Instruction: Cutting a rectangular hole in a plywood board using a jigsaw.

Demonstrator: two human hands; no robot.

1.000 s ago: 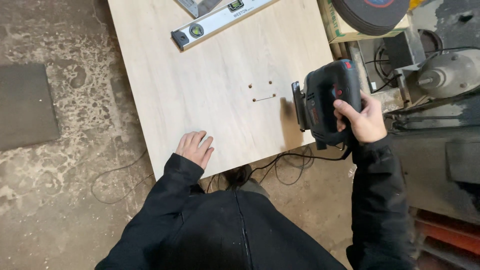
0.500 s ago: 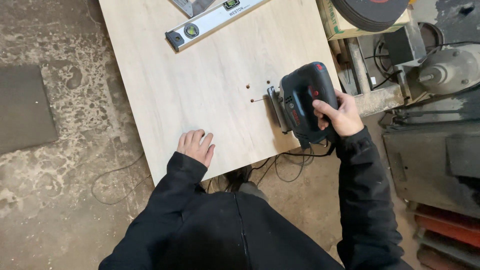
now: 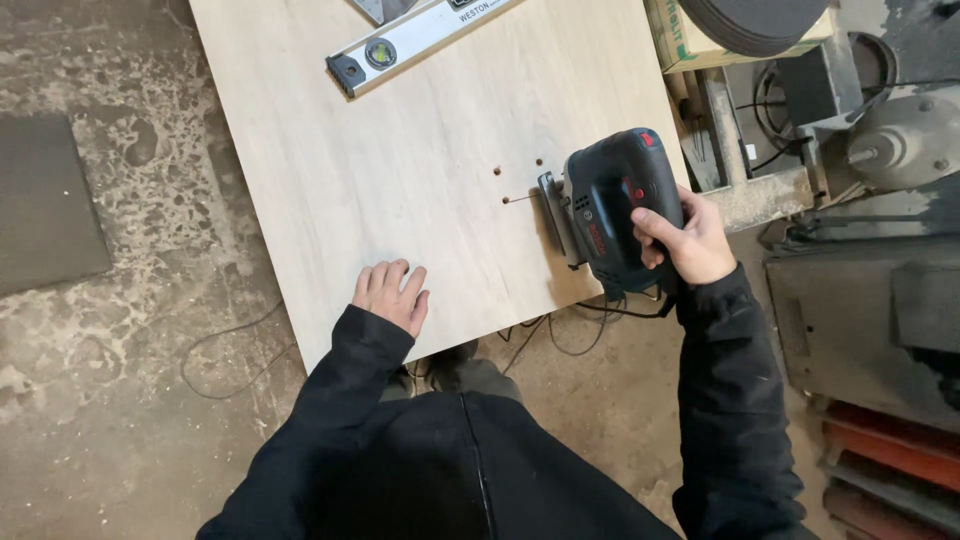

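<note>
My right hand [image 3: 690, 240] grips the jigsaw [image 3: 610, 210]; at 9 o'clock, my left hand [image 3: 392, 295] lies flat, steadying the board [image 3: 400, 170].

Pale wood panel [image 3: 400, 170] over concrete floor [image 3: 120, 400]; on it: spirit level [image 3: 420, 35], jigsaw [image 3: 610, 210], left hand [image 3: 392, 295].

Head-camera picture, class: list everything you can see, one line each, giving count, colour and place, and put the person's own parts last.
Board: one, pale wood, centre, with small drilled holes.
Jigsaw: one, dark with red details, on the board's right edge.
Spirit level: one, silver, top of the board.
Cable: thin, dark, below the board's near edge.
Floor: grey, worn concrete, left.
Machinery: grey metal, right.
Left hand: flat on the board's near edge.
Right hand: gripping the jigsaw's handle.
Sleeves: two, black.
</note>
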